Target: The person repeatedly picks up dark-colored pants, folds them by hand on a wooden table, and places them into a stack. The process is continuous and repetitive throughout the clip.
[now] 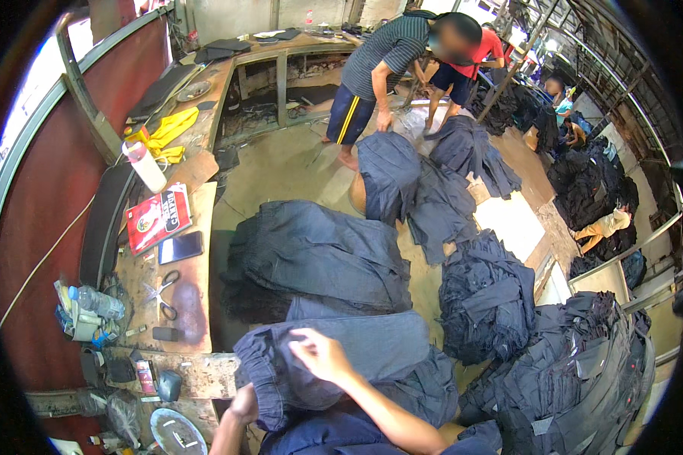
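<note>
A pair of dark trousers [372,339] with a gathered elastic waistband lies across my lap, its legs stretching to the right. At the left end of the waistband, my left hand [244,403] grips the edge, its fingers partly hidden by the cloth. My right hand [320,356] is over the cloth just right of the waistband. Its fingers are loosely apart, with nothing visible in them. Just beyond lies a thick stack of dark trousers [319,254].
On the wooden bench [197,303] at left are scissors [162,294], a phone [180,247], a red book [159,218], a white bottle [144,167] and yellow cloth [171,133]. Dark garment piles [486,296] fill the right. A person in a striped shirt [383,68] bends over clothing ahead.
</note>
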A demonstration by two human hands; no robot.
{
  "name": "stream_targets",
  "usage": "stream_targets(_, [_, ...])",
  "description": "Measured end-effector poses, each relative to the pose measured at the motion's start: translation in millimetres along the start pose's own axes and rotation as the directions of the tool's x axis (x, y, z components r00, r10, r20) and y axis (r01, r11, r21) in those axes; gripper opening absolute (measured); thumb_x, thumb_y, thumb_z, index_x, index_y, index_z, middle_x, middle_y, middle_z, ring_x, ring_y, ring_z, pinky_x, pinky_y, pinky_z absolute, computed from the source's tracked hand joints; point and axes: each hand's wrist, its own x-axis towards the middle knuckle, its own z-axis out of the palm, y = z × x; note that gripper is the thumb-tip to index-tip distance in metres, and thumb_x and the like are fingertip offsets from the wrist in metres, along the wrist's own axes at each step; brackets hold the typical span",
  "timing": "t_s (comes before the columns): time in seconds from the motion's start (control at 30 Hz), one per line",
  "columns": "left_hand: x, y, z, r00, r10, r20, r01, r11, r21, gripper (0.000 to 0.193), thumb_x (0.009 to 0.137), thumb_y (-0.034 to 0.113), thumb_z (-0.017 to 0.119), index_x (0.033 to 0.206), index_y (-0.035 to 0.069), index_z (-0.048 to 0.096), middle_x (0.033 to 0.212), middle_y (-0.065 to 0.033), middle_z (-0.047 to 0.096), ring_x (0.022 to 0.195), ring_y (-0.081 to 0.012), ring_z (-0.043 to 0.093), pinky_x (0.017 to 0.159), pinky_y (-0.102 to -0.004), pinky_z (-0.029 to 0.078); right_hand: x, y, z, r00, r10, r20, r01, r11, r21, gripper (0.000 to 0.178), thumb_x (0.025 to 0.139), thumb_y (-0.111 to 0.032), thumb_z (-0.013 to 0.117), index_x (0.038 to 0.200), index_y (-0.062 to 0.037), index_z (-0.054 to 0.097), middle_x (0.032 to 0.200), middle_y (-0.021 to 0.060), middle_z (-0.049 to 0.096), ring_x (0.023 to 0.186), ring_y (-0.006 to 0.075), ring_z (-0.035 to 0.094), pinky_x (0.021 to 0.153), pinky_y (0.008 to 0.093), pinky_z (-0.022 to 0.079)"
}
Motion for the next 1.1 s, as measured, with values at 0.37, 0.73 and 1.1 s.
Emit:
stream_targets(0.37, [91, -46, 99, 0.954, -0.235, 0.184, 0.164, 0.928, 0.334, 0.043, 0.106, 0.023, 0.059, 0.142, -0.002, 0.061, 0.134, -0.0148, 0.069, 0.116, -0.0282, 0.068, 0.105, -0.0419, 0.054, -124, 78, -50, 0.735, 0.602, 0.312, -0.323, 0.715, -0.62, 0.063, 0.093, -0.05, 0.068, 0.137, -0.0042, 0.068, 0.13, 0.0312, 0.07, 0.124, 0.0461, 0.066, 0.105, 0.0479, 0.053])
stream_targets(0.73, [47, 140, -7, 0.985, 0.027, 0.172, -0.162, -0.206, 0.965, 0.038, 0.106, 0.016, 0.06, 0.138, -0.002, 0.063, 0.127, -0.0151, 0.072, 0.109, -0.0267, 0.07, 0.099, -0.0411, 0.055, -70, -3, 28, 0.522, 0.556, 0.646, -0.004, 0.76, -0.65, 0.083, 0.101, -0.069, 0.055, 0.12, 0.01, 0.071, 0.101, 0.0301, 0.076, 0.107, 0.0465, 0.072, 0.097, 0.0523, 0.055])
stream_targets(1.1, [-86, 105, -59, 0.888, 0.318, -0.333, 0.237, 0.307, 0.922, 0.032, 0.105, 0.01, 0.062, 0.135, -0.002, 0.065, 0.12, -0.0154, 0.074, 0.102, -0.0252, 0.071, 0.093, -0.0404, 0.057, -38, -20, -184, 0.931, 0.349, 0.107, -0.229, 0.785, -0.575, 0.07, 0.095, -0.043, 0.078, 0.151, -0.0055, 0.059, 0.12, 0.0215, 0.076, 0.11, 0.0306, 0.075, 0.096, 0.0426, 0.057])
